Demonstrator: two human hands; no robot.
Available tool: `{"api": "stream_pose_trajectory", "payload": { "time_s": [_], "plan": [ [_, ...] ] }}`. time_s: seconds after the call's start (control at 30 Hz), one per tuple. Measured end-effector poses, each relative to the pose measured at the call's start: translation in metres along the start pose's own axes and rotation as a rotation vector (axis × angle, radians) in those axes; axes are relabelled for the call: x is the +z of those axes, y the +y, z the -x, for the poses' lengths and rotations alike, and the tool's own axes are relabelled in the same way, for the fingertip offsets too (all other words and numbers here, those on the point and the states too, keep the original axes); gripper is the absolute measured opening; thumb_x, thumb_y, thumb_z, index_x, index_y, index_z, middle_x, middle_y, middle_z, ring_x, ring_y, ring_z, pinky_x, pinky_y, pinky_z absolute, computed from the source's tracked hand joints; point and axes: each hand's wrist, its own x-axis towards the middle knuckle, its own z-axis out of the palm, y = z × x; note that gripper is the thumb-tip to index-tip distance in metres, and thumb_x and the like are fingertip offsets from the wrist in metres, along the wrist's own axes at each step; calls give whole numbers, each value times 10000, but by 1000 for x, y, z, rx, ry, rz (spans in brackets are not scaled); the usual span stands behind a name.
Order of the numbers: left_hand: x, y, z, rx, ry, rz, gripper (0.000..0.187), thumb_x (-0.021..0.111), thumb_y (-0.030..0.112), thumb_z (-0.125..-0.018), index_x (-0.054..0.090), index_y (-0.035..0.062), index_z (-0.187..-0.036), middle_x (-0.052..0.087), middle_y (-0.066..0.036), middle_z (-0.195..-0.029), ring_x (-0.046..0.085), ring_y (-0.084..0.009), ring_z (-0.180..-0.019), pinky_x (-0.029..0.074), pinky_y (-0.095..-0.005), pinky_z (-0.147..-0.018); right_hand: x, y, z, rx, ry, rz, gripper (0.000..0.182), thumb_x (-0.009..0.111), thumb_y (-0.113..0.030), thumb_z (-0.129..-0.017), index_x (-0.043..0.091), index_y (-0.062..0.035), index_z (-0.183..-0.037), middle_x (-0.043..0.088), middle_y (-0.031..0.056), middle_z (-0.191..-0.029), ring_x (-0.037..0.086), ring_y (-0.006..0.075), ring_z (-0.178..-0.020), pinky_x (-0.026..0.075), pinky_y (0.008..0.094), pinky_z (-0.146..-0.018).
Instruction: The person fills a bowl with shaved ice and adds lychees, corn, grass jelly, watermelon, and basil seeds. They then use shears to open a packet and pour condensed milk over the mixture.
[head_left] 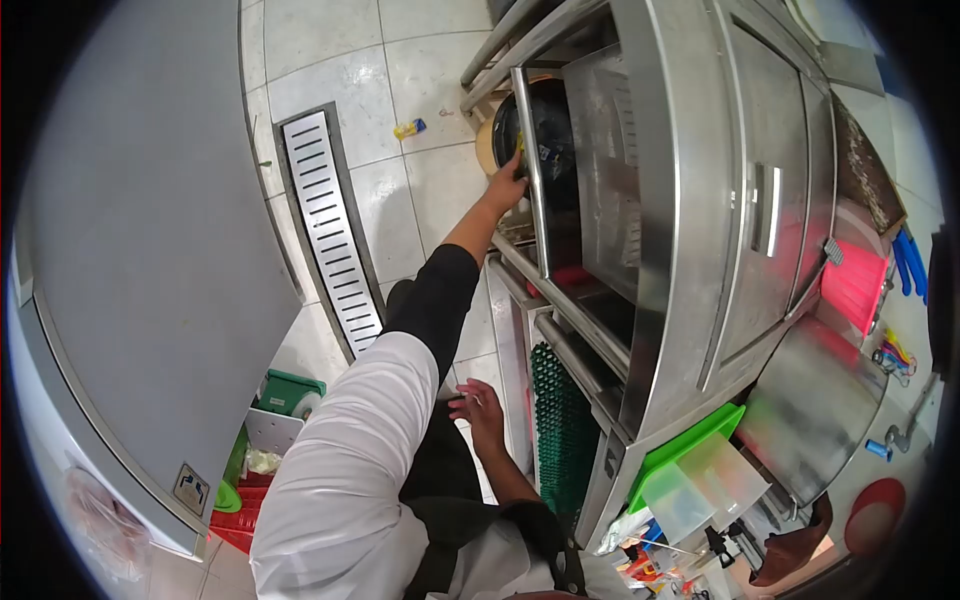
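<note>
My left hand (508, 183) reaches far forward to the near rim of a bin (487, 148) lined with a black bag (553, 130). Its fingers are closed, and a small yellow bit shows at their tips; what it is I cannot make out. A steel rail (530, 190) passes in front of the bin and partly covers the fingertips. Lower down, close to my body, my right hand (480, 408) hangs with its fingers loosely apart and nothing in it.
A steel cabinet (690, 200) stands on the right, a grey-topped surface (140, 230) on the left. The tiled floor between them has a slotted drain (325, 215) and a yellow-blue wrapper (409, 129). Green mesh matting (560, 430) and a green tray (690, 455) are at lower right.
</note>
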Motion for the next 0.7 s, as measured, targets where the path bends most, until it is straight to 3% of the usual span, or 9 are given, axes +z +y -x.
{"api": "stream_pose_trajectory", "payload": {
  "time_s": [0.07,0.17,0.23,0.27,0.37,0.53,0.6,0.63,0.7],
  "plan": [
    [-10,-5,21,33,-79,-331,699,575,144,-793,198,7,-1365,297,-211,-1374,323,-306,-1262,266,-317,-1034,-4,16,5,73,24,0,274,463,-78,-886,413,-29,-1151,550,104,-1036,600,159,-767,502,257,-617],
    [-71,-111,98,-83,-241,-586,760,594,277,-781,192,7,-1367,213,-193,-1414,225,-302,-1307,192,-342,-1069,8,27,-8,132,-51,99,258,470,-87,-885,431,-42,-1136,558,91,-1031,600,146,-751,492,240,-593],
    [-131,-83,194,-509,-369,-576,804,607,350,-727,246,-40,-1331,256,-249,-1373,222,-352,-1295,198,-403,-1068,25,28,-22,92,-149,215,226,490,-110,-880,470,-44,-1095,570,80,-1009,593,135,-747,480,234,-577],
    [-159,-118,250,-506,-377,-804,853,628,366,-702,223,-17,-1347,296,-251,-1353,267,-361,-1275,232,-411,-1050,37,22,-32,72,-190,265,224,493,-126,-880,475,-41,-1087,571,79,-1002,588,139,-762,483,243,-588],
    [-224,-48,380,-1545,-400,-250,701,533,525,-798,410,24,-1272,474,-149,-1253,497,-257,-1093,385,-364,-925,66,12,-79,34,-244,297,185,519,-158,-864,519,-61,-1022,571,51,-927,577,128,-745,487,247,-555],
    [-259,7,469,-1059,-359,108,756,548,551,-780,399,-5,-1269,485,-159,-1232,505,-252,-1082,400,-355,-907,93,-30,-223,-49,-167,546,102,577,-106,-784,566,-110,-885,555,5,-797,542,111,-640,477,243,-467],
    [-270,24,468,-864,-345,240,778,554,562,-772,395,-17,-1268,489,-163,-1223,508,-250,-1078,405,-352,-900,109,-76,-272,-335,-120,845,47,638,-120,-715,611,-93,-743,599,46,-699,588,140,-680,465,287,-510],
    [-269,37,454,-1011,-222,167,836,587,555,-743,347,-36,-1283,449,-199,-1246,479,-276,-1111,392,-360,-918,108,-76,-315,-554,-44,996,22,630,-101,-663,616,-87,-656,597,133,-721,592,273,-702,463,339,-685],
    [-261,87,383,-1282,34,4,969,655,541,-686,250,-76,-1313,370,-270,-1294,422,-326,-1178,364,-376,-955,116,-103,-384,-485,-154,965,32,660,-112,-637,638,-92,-648,620,151,-725,603,294,-732,466,343,-702]
  ]
}}
